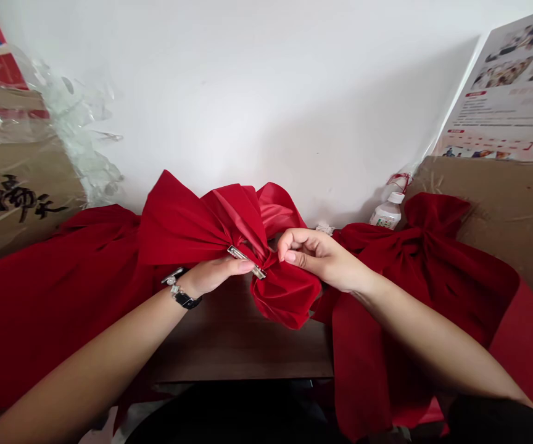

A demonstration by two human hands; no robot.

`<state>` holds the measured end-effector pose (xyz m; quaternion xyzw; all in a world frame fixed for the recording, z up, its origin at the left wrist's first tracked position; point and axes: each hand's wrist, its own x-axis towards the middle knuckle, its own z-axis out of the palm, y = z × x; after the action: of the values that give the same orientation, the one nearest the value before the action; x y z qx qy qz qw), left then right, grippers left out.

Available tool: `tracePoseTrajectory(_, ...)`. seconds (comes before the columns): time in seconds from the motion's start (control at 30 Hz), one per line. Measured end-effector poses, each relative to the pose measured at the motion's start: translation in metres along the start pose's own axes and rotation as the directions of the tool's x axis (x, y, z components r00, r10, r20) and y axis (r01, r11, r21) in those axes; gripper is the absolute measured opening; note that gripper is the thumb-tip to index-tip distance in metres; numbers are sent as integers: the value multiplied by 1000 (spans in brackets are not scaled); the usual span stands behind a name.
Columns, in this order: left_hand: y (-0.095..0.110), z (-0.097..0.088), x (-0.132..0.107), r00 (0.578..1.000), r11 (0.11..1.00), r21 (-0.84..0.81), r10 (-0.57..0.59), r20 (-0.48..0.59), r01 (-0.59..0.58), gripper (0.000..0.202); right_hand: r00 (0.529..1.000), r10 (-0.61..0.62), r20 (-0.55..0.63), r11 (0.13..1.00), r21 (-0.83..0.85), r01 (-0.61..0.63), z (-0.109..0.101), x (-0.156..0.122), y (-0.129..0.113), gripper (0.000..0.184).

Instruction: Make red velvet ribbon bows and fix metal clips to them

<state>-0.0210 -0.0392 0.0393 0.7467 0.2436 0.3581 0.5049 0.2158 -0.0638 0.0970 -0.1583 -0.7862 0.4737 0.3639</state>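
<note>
In front of me a red fabric bow (220, 213) is gathered into pleats at its middle, with loops fanned out to the upper left and lower right. My left hand (213, 274) is closed on the gathered middle, its thumb pressed over a silver metal clip (260, 272) that lies across the pleats. The other left fingers are hidden behind the cloth. At the right side of the gather, my right hand (319, 256) has its thumb and forefinger curled together in a pinch on a fold of the bow. A watch (185, 299) is on my left wrist.
Red cloth (63, 277) drapes over the left side, and a second red gathered bow (426, 240) lies at the right. Behind it stands a white-capped bottle (387, 213). Cardboard boxes (12, 160) flank a white wall (248, 92). Below my hands is a dark wooden tabletop (239, 345).
</note>
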Motion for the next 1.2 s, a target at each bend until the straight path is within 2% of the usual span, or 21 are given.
tracePoseTrajectory(0.13, 13, -1, 5, 994, 977, 191, -103, 38, 94, 59, 997, -21, -76, 986, -168, 8, -18, 1, -2, 17)
tracePoseTrajectory(0.17, 21, -3, 5, 980, 961, 248, -158, 123, 124, 60, 997, -13, -80, 970, -243, -7, -23, 1, -3, 16)
tracePoseTrajectory(0.2, 29, -6, 4, 942, 940, 306, -233, 241, 154, 61, 997, -3, -77, 946, -323, -22, -27, 2, -4, 14)
tracePoseTrajectory(0.23, 39, -9, 2, 873, 913, 362, -323, 365, 187, 61, 998, 8, -67, 916, -400, -34, -31, 2, -4, 13)
tracePoseTrajectory(0.3, 57, -18, -1, 689, 875, 438, -449, 569, 208, 60, 999, 10, -32, 854, -519, -25, -37, 4, -2, 12)
tracePoseTrajectory(0.33, 65, -22, -3, 599, 894, 404, -433, 673, 193, 60, 1000, 1, -10, 830, -557, -6, -39, 5, 1, 12)
tracePoseTrajectory(0.37, 70, -27, -4, 540, 921, 340, -386, 748, 188, 59, 1000, -14, 15, 811, -584, 20, -40, 7, 4, 12)
tracePoseTrajectory(0.4, 73, -30, -5, 549, 956, 240, -294, 782, 171, 55, 999, -32, 40, 795, -604, 49, -41, 8, 9, 12)
tracePoseTrajectory(0.43, 73, -33, -6, 632, 991, 78, -129, 765, 108, 46, 997, -54, 59, 780, -620, 79, -42, 10, 13, 13)
tracePoseTrajectory(0.47, 70, -35, -6, 762, 992, -127, 98, 641, -20, 35, 994, -77, 73, 764, -637, 106, -43, 12, 19, 13)
tracePoseTrajectory(0.5, 66, -37, -6, 867, 952, -261, 263, 424, -162, 26, 992, -98, 81, 744, -655, 127, -43, 13, 24, 14)
tracePoseTrajectory(0.53, 61, -37, -5, 944, 929, -274, 297, 145, -250, 20, 990, -115, 86, 723, -676, 143, -43, 15, 29, 14)
tracePoseTrajectory(0.57, 57, -36, -3, 953, 926, -222, 297, -63, -304, 21, 988, -126, 87, 703, -695, 151, -43, 16, 33, 15)
tracePoseTrajectory(0.6, 52, -34, -1, 932, 933, -139, 302, -199, -332, 21, 987, -134, 90, 686, -711, 158, -42, 17, 36, 15)
tracePoseTrajectory(0.63, 48, -31, 2, 911, 942, -27, 317, -264, -335, 24, 986, -138, 98, 675, -719, 166, -40, 17, 39, 15)
tracePoseTrajectory(0.67, 44, -27, 4, 910, 945, 93, 327, -253, -314, 30, 984, -141, 110, 670, -722, 176, -38, 17, 41, 15)
tracePoseTrajectory(0.8, 33, -9, 14, 978, 869, 455, 209, 19, -194, 62, 973, -149, 174, 655, -720, 229, -28, 17, 43, 14)
tracePoseTrajectory(0.9, 26, -2, 18, 993, 777, 619, 76, 86, -113, 43, 966, -143, 217, 617, -743, 258, -23, 16, 41, 15)
tracePoseTrajectory(1.0, 22, -7, 20, 993, 778, 626, -30, 114, -48, 41, 959, -141, 245, 581, -764, 281, -21, 15, 41, 15)
tracePoseTrajectory(1.1, 19, -18, 21, 955, 841, 539, -125, 269, -41, 47, 952, -156, 263, 578, -757, 304, -20, 16, 43, 15)
tracePoseTrajectory(1.2, 13, -26, 22, 930, 926, 376, -106, 352, -37, 49, 940, -197, 279, 577, -742, 341, -19, 15, 44, 16)
